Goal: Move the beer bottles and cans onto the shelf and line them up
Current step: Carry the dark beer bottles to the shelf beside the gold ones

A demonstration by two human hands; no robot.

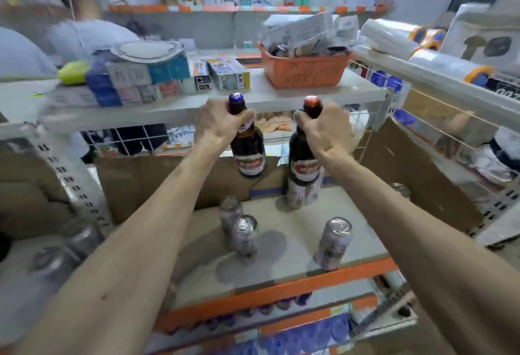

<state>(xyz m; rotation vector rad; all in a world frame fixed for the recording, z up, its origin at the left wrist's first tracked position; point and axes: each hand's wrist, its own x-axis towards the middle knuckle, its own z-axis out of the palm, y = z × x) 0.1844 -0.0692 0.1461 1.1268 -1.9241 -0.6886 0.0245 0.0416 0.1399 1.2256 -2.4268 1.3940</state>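
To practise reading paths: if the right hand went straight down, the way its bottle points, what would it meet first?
Probably the pale printed can right under the red-capped brown glass bottle that the right hand grips; depth is unclear, so it may instead reach the grey shelf board.

Bright, even indoor light threw soft shadows beside the cans (244,235), while blur and wide-angle warping smeared the edges.

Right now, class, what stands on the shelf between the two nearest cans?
Nothing: in the head view the shelf is bare between the left can and the right can.
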